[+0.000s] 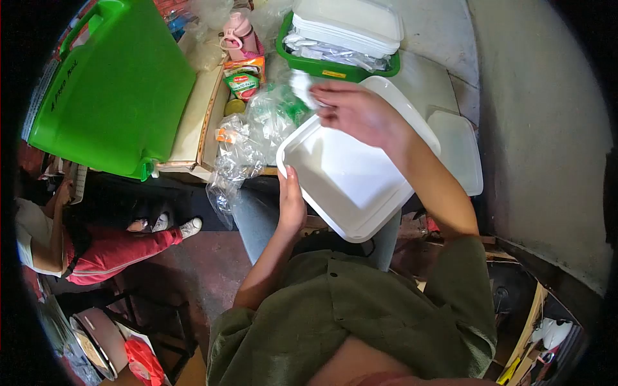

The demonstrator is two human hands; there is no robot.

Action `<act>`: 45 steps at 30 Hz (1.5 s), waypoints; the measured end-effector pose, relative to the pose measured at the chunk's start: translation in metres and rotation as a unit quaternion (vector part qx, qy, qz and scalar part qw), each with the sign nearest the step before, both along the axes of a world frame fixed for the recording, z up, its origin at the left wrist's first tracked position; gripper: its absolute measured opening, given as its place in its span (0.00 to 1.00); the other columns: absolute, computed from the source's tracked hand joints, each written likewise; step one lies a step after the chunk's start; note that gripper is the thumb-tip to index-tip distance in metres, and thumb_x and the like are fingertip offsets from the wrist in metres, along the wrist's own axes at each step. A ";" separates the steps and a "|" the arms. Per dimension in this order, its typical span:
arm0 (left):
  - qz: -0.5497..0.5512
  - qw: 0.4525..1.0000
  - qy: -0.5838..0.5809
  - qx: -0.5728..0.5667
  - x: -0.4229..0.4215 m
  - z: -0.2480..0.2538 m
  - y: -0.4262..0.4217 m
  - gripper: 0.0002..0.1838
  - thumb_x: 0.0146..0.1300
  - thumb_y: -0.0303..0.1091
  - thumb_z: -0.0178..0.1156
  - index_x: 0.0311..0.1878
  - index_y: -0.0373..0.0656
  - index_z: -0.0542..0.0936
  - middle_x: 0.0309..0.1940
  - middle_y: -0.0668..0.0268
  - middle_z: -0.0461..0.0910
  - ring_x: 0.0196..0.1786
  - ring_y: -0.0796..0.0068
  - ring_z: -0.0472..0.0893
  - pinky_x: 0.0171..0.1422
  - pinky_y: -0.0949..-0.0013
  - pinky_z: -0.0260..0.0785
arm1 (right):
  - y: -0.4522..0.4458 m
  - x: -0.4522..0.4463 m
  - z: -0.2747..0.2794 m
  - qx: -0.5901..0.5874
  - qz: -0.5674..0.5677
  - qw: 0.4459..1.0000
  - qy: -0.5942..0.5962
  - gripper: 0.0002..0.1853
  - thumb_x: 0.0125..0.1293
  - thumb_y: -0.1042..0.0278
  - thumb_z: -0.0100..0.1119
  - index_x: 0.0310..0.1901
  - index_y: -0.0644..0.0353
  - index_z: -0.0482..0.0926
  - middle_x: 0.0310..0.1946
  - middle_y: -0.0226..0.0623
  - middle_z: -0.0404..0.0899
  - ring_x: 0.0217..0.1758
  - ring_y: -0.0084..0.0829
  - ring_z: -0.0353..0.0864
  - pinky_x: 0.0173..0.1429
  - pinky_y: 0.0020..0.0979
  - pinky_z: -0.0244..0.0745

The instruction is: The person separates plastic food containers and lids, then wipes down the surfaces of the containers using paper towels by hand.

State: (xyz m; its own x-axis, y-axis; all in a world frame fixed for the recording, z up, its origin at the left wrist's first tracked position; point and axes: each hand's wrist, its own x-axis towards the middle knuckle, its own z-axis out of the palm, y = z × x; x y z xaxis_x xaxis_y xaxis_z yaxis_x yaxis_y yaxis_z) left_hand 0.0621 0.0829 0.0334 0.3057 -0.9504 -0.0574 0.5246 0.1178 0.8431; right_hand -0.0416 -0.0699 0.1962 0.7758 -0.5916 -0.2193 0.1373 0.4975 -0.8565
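Observation:
A deep white rectangular plastic tub [357, 170] is tilted over my lap at the table edge, its inside facing me. My left hand [293, 202] grips the tub's left rim, thumb on the near side and fingers hidden behind the wall. Above the tub's far left corner is my right hand [357, 112], its fingers closed on a white wipe [301, 89], slightly blurred; whether it is cloth or paper is unclear. Clear plastic bags [248, 145] lie just left of the tub. To its right rests a translucent white lid [460, 154].
A green basin [335, 69] with white lids [347, 26] stands behind the tub. Left are a pink bottle [238, 32], a tomato paste pouch [243, 85] and a large green bin [119, 90]. A person in red trousers [122, 254] sits at left. A wall [541, 128] bounds the right.

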 end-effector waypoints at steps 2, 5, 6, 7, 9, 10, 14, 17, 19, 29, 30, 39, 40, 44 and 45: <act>0.009 1.000 -0.019 0.009 0.001 0.013 0.002 0.32 0.75 0.54 0.35 0.72 0.41 0.50 0.68 0.57 0.59 0.69 0.64 0.62 0.72 0.60 0.55 | 0.003 -0.032 -0.019 0.065 -0.005 0.996 -0.056 0.11 0.67 0.70 0.55 0.49 0.61 0.76 0.40 0.30 0.78 0.40 0.23 0.76 0.49 0.29 0.71; 0.022 0.997 -0.070 0.021 0.003 0.022 0.007 0.32 0.75 0.53 0.36 0.72 0.41 0.49 0.67 0.57 0.60 0.68 0.65 0.63 0.71 0.60 0.56 | 0.015 -0.059 -0.033 0.144 -0.015 0.983 -0.114 0.12 0.68 0.71 0.51 0.52 0.62 0.73 0.42 0.35 0.77 0.41 0.27 0.76 0.50 0.31 0.71; 0.024 0.997 -0.066 0.011 0.004 0.022 0.008 0.30 0.76 0.49 0.36 0.71 0.38 0.50 0.66 0.56 0.60 0.67 0.66 0.62 0.71 0.63 0.54 | 0.020 -0.063 -0.034 0.156 -0.012 0.981 -0.119 0.14 0.68 0.71 0.50 0.54 0.63 0.71 0.43 0.38 0.77 0.42 0.28 0.76 0.50 0.32 0.71; 0.026 0.998 -0.063 0.002 0.006 0.023 0.008 0.28 0.77 0.45 0.36 0.71 0.36 0.50 0.65 0.55 0.60 0.66 0.68 0.62 0.71 0.66 0.51 | 0.025 -0.066 -0.033 0.157 -0.015 0.980 -0.119 0.14 0.68 0.71 0.50 0.54 0.63 0.71 0.43 0.38 0.77 0.42 0.28 0.76 0.50 0.32 0.71; 0.026 0.998 -0.062 0.005 0.006 0.028 0.010 0.28 0.77 0.45 0.35 0.71 0.36 0.50 0.65 0.55 0.60 0.66 0.68 0.61 0.71 0.66 0.51 | 0.033 -0.067 -0.030 0.155 -0.036 0.983 -0.087 0.18 0.67 0.72 0.49 0.57 0.65 0.68 0.45 0.41 0.76 0.41 0.27 0.74 0.49 0.32 0.70; 0.031 0.998 -0.059 0.003 0.006 0.031 0.012 0.28 0.77 0.46 0.35 0.71 0.36 0.50 0.66 0.55 0.59 0.67 0.68 0.61 0.71 0.66 0.51 | 0.034 -0.068 -0.030 0.160 -0.012 0.981 -0.109 0.21 0.65 0.72 0.49 0.59 0.67 0.66 0.45 0.42 0.76 0.39 0.26 0.72 0.48 0.31 0.69; 0.042 0.998 -0.056 0.003 0.007 0.038 0.016 0.29 0.76 0.47 0.36 0.72 0.37 0.49 0.67 0.55 0.58 0.68 0.68 0.59 0.71 0.65 0.50 | 0.031 -0.069 -0.031 0.161 0.013 0.980 -0.118 0.15 0.67 0.73 0.49 0.55 0.63 0.70 0.44 0.38 0.76 0.35 0.24 0.69 0.46 0.30 0.69; 0.044 0.996 -0.075 0.006 0.007 0.048 0.018 0.30 0.76 0.48 0.36 0.72 0.38 0.49 0.67 0.56 0.58 0.68 0.67 0.59 0.71 0.65 0.50 | 0.026 -0.071 -0.036 -0.041 -0.042 0.998 0.026 0.09 0.69 0.74 0.47 0.48 0.60 0.74 0.42 0.33 0.76 0.35 0.22 0.70 0.44 0.26 0.70; 0.046 0.997 -0.068 0.007 0.006 0.047 0.018 0.30 0.76 0.48 0.36 0.72 0.37 0.49 0.67 0.55 0.58 0.68 0.67 0.59 0.71 0.65 0.50 | 0.026 -0.069 -0.043 -0.356 -0.095 0.910 0.190 0.06 0.71 0.76 0.47 0.43 0.59 0.75 0.39 0.28 0.76 0.37 0.21 0.72 0.41 0.23 0.72; 0.028 0.993 -0.116 0.018 0.006 0.045 0.015 0.31 0.75 0.54 0.36 0.71 0.40 0.52 0.63 0.57 0.62 0.64 0.69 0.65 0.68 0.65 0.58 | 0.050 -0.065 -0.049 -0.649 0.005 0.704 0.289 0.05 0.62 0.73 0.57 0.39 0.61 0.78 0.38 0.38 0.76 0.40 0.39 0.78 0.44 0.35 0.74; 0.031 0.993 -0.115 0.017 0.004 0.045 0.015 0.31 0.75 0.54 0.36 0.71 0.40 0.52 0.63 0.57 0.62 0.64 0.69 0.65 0.68 0.65 0.58 | 0.049 -0.065 -0.051 -0.678 0.026 0.675 0.289 0.06 0.61 0.72 0.58 0.39 0.60 0.79 0.39 0.38 0.76 0.40 0.42 0.78 0.45 0.38 0.73; 0.046 0.998 -0.035 0.021 -0.002 0.032 0.018 0.28 0.75 0.42 0.43 0.71 0.38 0.52 0.63 0.58 0.64 0.63 0.72 0.64 0.68 0.69 0.54 | 0.044 -0.053 -0.079 -0.773 0.116 0.509 0.362 0.08 0.60 0.74 0.54 0.42 0.62 0.74 0.38 0.42 0.72 0.41 0.45 0.75 0.47 0.40 0.71; 0.044 0.998 -0.020 0.036 0.000 0.031 0.019 0.29 0.74 0.45 0.44 0.71 0.39 0.53 0.63 0.59 0.64 0.64 0.71 0.63 0.69 0.68 0.54 | 0.041 -0.051 -0.078 -0.774 0.119 0.508 0.358 0.08 0.60 0.74 0.54 0.42 0.62 0.74 0.38 0.42 0.72 0.41 0.45 0.75 0.47 0.40 0.71; -0.001 0.997 0.041 0.059 0.009 0.010 0.030 0.31 0.74 0.49 0.44 0.71 0.41 0.53 0.65 0.58 0.62 0.66 0.69 0.62 0.70 0.67 0.53 | 0.023 -0.024 -0.053 -0.662 0.040 0.687 0.297 0.06 0.66 0.71 0.53 0.41 0.62 0.72 0.36 0.39 0.70 0.38 0.37 0.74 0.44 0.33 0.71; 0.002 0.997 0.052 0.059 0.008 0.004 0.032 0.30 0.74 0.48 0.45 0.71 0.41 0.54 0.64 0.59 0.63 0.65 0.70 0.63 0.69 0.67 0.54 | 0.018 -0.015 -0.048 -0.587 -0.014 0.774 0.237 0.06 0.68 0.69 0.52 0.41 0.62 0.71 0.36 0.37 0.70 0.38 0.32 0.73 0.43 0.30 0.71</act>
State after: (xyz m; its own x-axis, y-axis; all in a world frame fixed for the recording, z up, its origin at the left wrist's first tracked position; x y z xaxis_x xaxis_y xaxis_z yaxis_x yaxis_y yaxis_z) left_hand 0.0696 0.1151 0.0372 0.2957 -0.9342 -0.1994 0.6092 0.0237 0.7927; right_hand -0.0563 -0.0518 0.1486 0.7561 -0.6141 0.2262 -0.3339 -0.6592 -0.6737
